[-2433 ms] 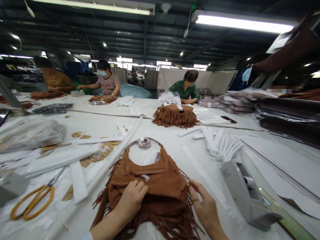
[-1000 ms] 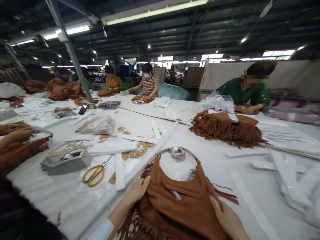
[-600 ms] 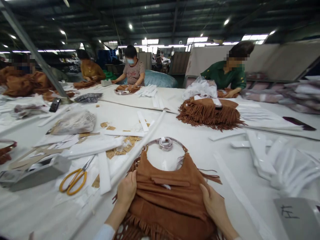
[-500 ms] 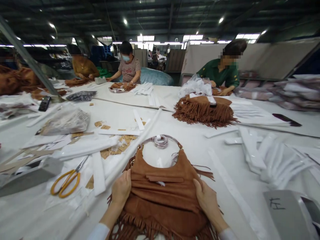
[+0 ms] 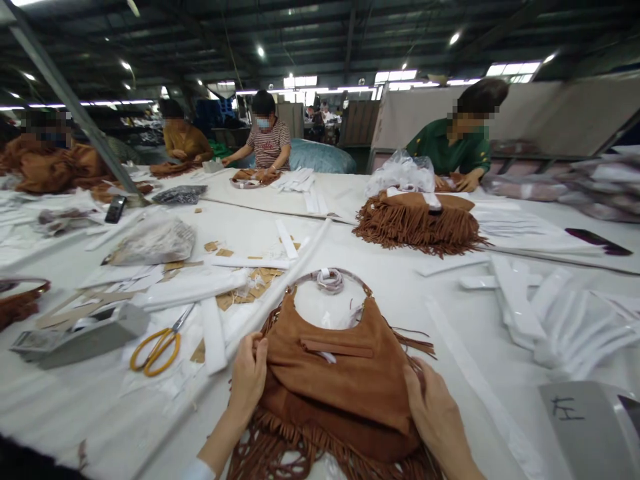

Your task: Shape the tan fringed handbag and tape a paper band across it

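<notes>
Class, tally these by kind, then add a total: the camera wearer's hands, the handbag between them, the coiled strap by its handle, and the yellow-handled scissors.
Left hand and right hand: 2
Brown handbag: 1
Coiled strap: 1
Yellow-handled scissors: 1
Total: 5

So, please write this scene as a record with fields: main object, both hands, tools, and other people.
Main object: brown fringed handbag, on a white table
Left hand: holds the bag's left edge
Right hand: holds its right edge
Tools left of bag: yellow-handled scissors, grey tape dispenser
Right of bag: white strips
Other people: several across the table, including one in green and one in stripes
</notes>
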### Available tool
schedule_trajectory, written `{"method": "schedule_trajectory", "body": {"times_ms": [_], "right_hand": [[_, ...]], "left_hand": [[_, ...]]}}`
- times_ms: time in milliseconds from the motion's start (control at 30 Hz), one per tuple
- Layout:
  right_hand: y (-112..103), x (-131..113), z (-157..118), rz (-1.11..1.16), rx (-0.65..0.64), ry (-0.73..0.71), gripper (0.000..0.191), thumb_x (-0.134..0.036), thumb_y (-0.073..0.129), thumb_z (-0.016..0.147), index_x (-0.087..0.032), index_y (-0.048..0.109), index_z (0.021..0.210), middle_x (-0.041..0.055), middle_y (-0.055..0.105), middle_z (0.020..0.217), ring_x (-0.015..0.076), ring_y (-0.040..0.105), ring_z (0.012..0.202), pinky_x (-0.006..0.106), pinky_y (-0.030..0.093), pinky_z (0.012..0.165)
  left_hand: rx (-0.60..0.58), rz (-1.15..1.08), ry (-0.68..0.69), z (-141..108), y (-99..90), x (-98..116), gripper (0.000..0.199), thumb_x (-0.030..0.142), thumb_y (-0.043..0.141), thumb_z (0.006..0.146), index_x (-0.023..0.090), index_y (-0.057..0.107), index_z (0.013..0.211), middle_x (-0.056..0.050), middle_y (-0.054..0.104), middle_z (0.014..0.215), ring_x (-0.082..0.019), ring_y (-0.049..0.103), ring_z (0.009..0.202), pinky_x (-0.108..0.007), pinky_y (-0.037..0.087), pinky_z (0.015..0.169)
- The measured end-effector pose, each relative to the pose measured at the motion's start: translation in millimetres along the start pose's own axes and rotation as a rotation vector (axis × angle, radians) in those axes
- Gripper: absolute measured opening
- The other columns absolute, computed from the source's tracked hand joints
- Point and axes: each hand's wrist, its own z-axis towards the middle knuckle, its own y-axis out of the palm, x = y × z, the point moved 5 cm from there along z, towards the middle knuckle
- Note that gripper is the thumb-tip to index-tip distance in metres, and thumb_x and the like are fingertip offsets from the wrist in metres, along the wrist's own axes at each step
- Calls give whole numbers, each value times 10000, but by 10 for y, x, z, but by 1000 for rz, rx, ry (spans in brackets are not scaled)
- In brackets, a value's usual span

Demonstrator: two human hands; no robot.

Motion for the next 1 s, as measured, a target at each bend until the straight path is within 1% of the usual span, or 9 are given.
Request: {"method": "schedule_trajectory", "body": {"times_ms": [67, 133, 233, 367, 400, 533, 700, 867, 1000], "right_hand": [[-93, -361, -125, -82, 120, -354, 540, -588, 406, 894, -146, 544, 1172, 153, 635, 1045, 297, 584, 979, 461, 457, 873], [-35, -755, -310, -148, 94, -677, 562, -572, 548, 848, -157, 525, 1227, 143, 623, 1104, 294, 562, 1019, 446, 429, 899], [253, -1179, -515, -213, -33, -873, 580, -502, 662, 803, -168, 515, 1253, 136, 611, 1181, 297, 559, 1033, 434, 415, 893], [659, -1355, -497, -234, -167, -803, 108, -200, 606, 873, -196, 612, 981, 51, 667, 896, 219, 595, 809, 346, 433, 732], [719, -1349, -453, -227, -202, -766, 63, -160, 564, 890, -200, 611, 903, 36, 654, 823, 206, 588, 758, 329, 425, 693], [780, -1283, -246, -128, -327, -604, 177, -196, 457, 948, -204, 584, 825, 35, 643, 784, 194, 600, 749, 300, 416, 661], [765, -1269, -105, -86, -433, -483, 310, -305, 343, 993, -201, 572, 810, 45, 657, 780, 190, 614, 726, 290, 388, 640], [805, -1259, -36, -25, -474, -416, 467, -390, 243, 1008, -197, 585, 754, 49, 667, 726, 185, 614, 665, 291, 341, 598], [911, -1184, 29, 2, -476, -351, 507, -420, 253, 1003, -205, 598, 700, 40, 678, 692, 181, 628, 651, 277, 335, 575]], "left_hand": [[36, -22, 5, -135, -127, 61, 317, 488, 417, 909, 204, 550, 952, -28, 606, 847, -203, 582, 796, -345, 467, 746], [-29, -17, 48, -323, -158, 150, 276, 474, 463, 898, 214, 553, 869, -11, 577, 789, -191, 559, 748, -332, 458, 715], [-164, 66, 174, -647, -52, 274, 210, 430, 538, 872, 221, 558, 864, -24, 576, 852, -211, 551, 838, -358, 454, 776], [-171, 180, 257, -877, 118, 216, 225, 347, 606, 835, 213, 546, 1007, -51, 569, 954, -231, 540, 889, -378, 463, 792], [-154, 205, 267, -883, 142, 180, 247, 337, 614, 828, 204, 540, 1023, -57, 564, 959, -231, 538, 883, -376, 465, 783], [-113, 346, 293, -807, 194, 136, 317, 366, 633, 810, 186, 537, 1053, -54, 545, 925, -237, 519, 852, -371, 443, 747], [-100, 422, 268, -726, 260, 308, 112, 299, 576, 844, 196, 546, 876, -40, 541, 865, -240, 488, 834, -356, 379, 709], [-182, 180, 252, -720, 318, 283, 63, 207, 497, 883, 195, 519, 826, -36, 544, 852, -210, 492, 831, -348, 398, 745], [-267, 3, 355, -747, 317, 167, 20, 201, 507, 881, 198, 520, 866, -36, 545, 855, -200, 512, 854, -330, 437, 764]]}}
